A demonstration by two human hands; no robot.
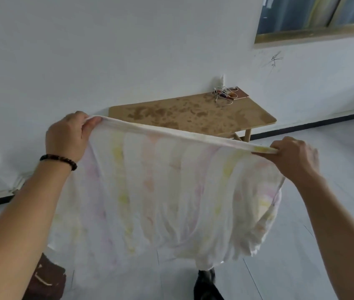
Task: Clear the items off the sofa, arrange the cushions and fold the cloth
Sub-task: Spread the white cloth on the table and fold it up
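Plainly, the cloth is a light, limp thing. It hangs in the air in front of the person, its top edge pulled into a taut band between the two hands, while the rest sags in soft vertical folds above the floor. The left hand has its fingers curled round one upper corner, and the right hand pinches the other end of the same edge. It is thin, pale fabric with faint yellow and pink streaks and looks to have no stiffness and little weight, so it should fold wherever it is led but bunch if let slack. The corners are the places to hold. The lower edge seems gathered or doubled, though blur makes that hard to tell. A wooden worktop stands behind, against the wall.
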